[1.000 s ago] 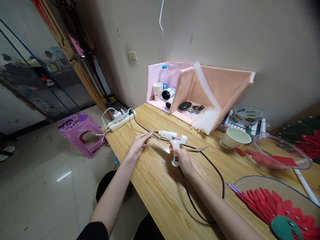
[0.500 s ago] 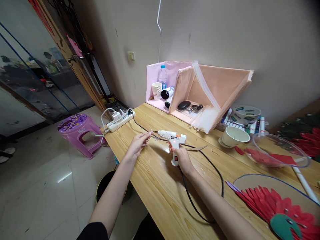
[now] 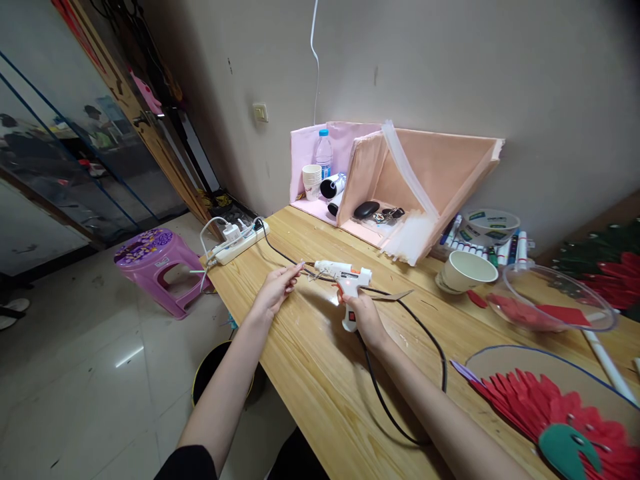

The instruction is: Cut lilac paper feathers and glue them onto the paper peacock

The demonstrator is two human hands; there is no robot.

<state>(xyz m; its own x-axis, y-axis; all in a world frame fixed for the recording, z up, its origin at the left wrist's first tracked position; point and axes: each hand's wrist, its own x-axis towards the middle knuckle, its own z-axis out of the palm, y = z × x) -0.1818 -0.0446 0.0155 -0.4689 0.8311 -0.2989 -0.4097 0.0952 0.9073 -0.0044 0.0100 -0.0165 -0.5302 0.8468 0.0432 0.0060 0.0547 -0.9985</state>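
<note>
My right hand (image 3: 367, 313) is wrapped around the handle of a white hot glue gun (image 3: 350, 277) with an orange trigger, its nozzle pointing left. Thin stringy strands cling about the gun's front. My left hand (image 3: 279, 287) is just left of the nozzle, thumb and fingers pinched together; whatever is between the fingertips is too small to make out. A black power cord (image 3: 443, 360) loops from below the gun across the wooden table (image 3: 320, 380). Behind my right hand a flat, pointed brownish piece (image 3: 395, 296) sticks out, partly hidden.
A white power strip (image 3: 240, 247) sits at the table's left edge. Pink cardboard compartments (image 3: 425, 153) stand against the wall. A paper bowl (image 3: 467, 270), a clear plastic lid (image 3: 560, 300) and a red petalled craft with a green piece (image 3: 570, 450) lie right. A purple stool (image 3: 170, 267) and bin (image 3: 215, 363) stand left.
The view has shifted very slightly. Both hands and the glue gun keep practically the same position, the left fingertips still pinched by the nozzle.
</note>
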